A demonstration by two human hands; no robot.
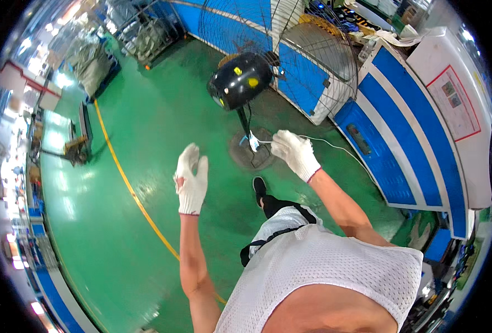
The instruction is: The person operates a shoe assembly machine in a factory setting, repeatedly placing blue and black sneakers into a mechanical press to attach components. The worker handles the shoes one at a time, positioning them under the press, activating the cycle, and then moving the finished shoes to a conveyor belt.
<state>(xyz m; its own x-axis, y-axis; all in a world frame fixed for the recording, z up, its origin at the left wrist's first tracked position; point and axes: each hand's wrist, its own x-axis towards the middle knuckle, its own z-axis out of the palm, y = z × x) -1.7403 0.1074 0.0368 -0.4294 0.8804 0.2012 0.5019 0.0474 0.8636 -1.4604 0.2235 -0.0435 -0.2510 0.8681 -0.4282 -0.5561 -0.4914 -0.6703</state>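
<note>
Right hand (294, 152), gloved in white, is pinched together on a thin white cord (334, 145), holding it just above the round base (251, 151) of a big pedestal fan (240, 80), and right at the fingertips there's a small white-and-blue piece (253, 142), a plug or tag, too small to call. Left hand (191, 178), also gloved, hangs in the air with fingers loosely apart and nothing in it, near the cord end but not touching. That cord trails off to the right across the green floor (146, 144) toward the blue-and-white cabinets (401, 127). Fan's black motor housing sits on its pole above the base, wire grille (312, 50) leaning up behind it against the blue partition. One dark shoe (260, 186) is planted just short of the base. By the look of it we're in the cord-handling stretch: one end gripped, slack lying loose. Whatever comes next would want that free left hand joining in on the cord, and a steady pinch, because a line this thin slips easily through cotton gloves
</note>
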